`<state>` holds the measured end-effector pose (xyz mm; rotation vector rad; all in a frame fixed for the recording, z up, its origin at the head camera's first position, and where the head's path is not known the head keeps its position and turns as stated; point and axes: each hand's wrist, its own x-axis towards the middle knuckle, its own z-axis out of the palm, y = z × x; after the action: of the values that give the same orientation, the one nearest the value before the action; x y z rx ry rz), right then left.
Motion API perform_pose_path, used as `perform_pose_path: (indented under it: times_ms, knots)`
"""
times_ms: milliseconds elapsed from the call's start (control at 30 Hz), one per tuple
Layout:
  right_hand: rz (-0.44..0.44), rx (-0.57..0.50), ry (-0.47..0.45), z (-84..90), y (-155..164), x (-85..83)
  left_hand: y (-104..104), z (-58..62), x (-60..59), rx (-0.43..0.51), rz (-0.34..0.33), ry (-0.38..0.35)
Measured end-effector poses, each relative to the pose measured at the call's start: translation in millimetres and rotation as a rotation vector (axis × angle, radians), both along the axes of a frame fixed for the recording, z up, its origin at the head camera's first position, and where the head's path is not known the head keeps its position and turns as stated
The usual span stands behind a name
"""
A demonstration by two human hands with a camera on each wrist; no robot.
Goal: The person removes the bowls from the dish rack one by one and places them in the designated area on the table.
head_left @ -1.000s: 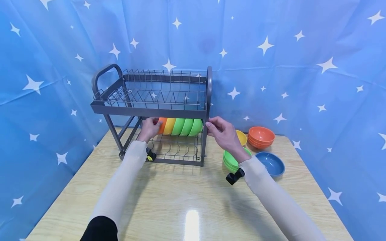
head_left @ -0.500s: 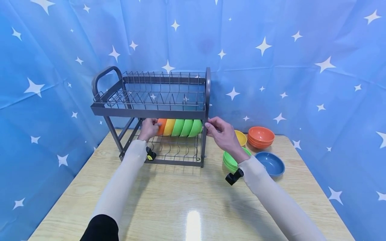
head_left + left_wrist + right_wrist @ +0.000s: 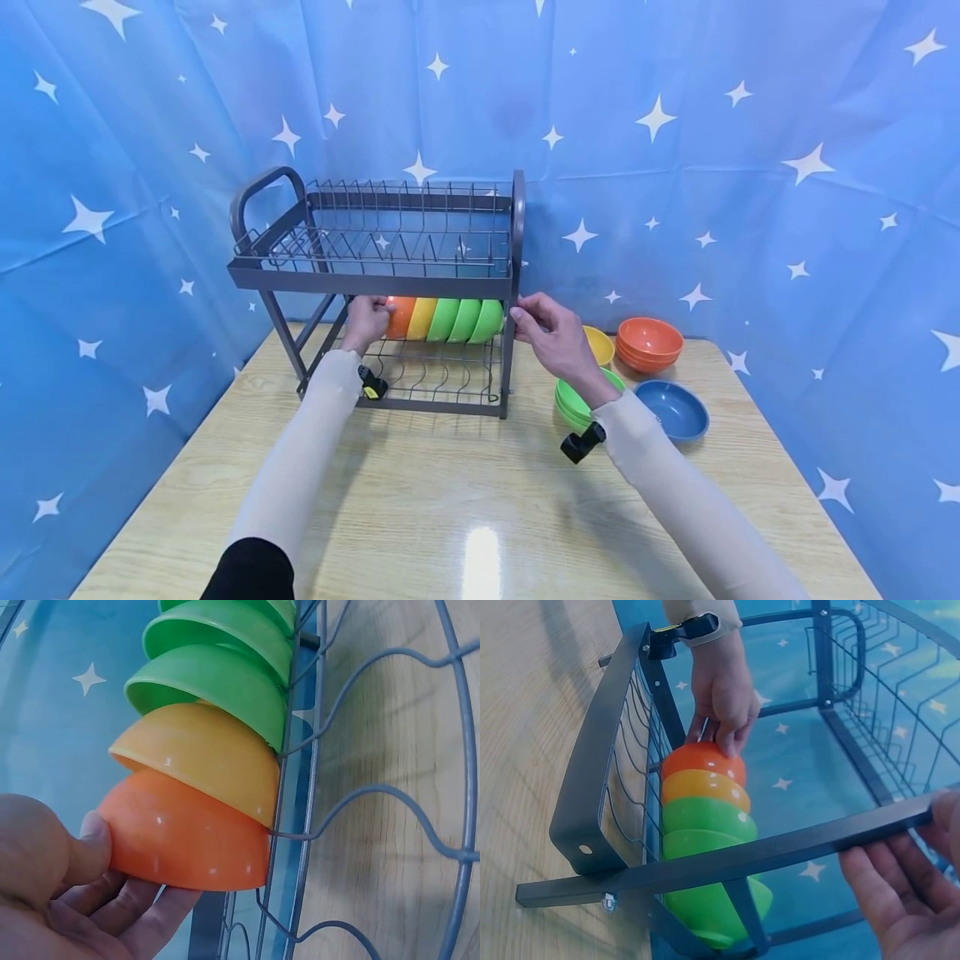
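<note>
A dark grey two-tier dish rack [image 3: 367, 281] stands on the table. On its lower tier, an orange bowl [image 3: 191, 840], a yellow bowl [image 3: 210, 754] and several green bowls [image 3: 214, 671] stand on edge in a nested row. At the row's left end, my left hand [image 3: 367, 321] holds the orange bowl, thumb at its rim and fingers along its underside in the left wrist view. My right hand [image 3: 557, 337] grips the rack's right front post [image 3: 780, 851], its thumb and fingers on either side of the bar in the right wrist view.
Right of the rack are stacked orange bowls [image 3: 651, 337], a yellow bowl [image 3: 600, 343], stacked green bowls [image 3: 573, 402] partly behind my right wrist, and a blue bowl [image 3: 678, 410]. A blue star-patterned curtain [image 3: 600, 100] backs the wooden table [image 3: 420, 500].
My left hand has shifted slightly left, and more of the orange bowl now shows beside its fingers. My right hand stays at the rack's post.
</note>
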<state>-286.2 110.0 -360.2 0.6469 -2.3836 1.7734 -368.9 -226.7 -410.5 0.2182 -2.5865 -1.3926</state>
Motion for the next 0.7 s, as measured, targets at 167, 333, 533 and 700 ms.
perform_pose_path:
  times_ms: [167,333,533,700]
  knots:
    - [0.004,-0.008,0.009,-1.1,-0.2,-0.7,0.5,1.2,0.4,0.051,0.027,-0.013]
    - [0.008,-0.017,0.019,-2.4,-0.2,-1.5,-0.4,3.9,3.7,0.076,0.038,0.041]
    - [0.016,-0.014,0.024,-2.2,0.0,-1.2,-1.8,5.8,8.3,0.057,0.038,0.126]
    - [0.022,-0.017,0.021,-2.6,0.9,-2.1,-0.8,7.0,12.7,0.050,0.048,0.181]
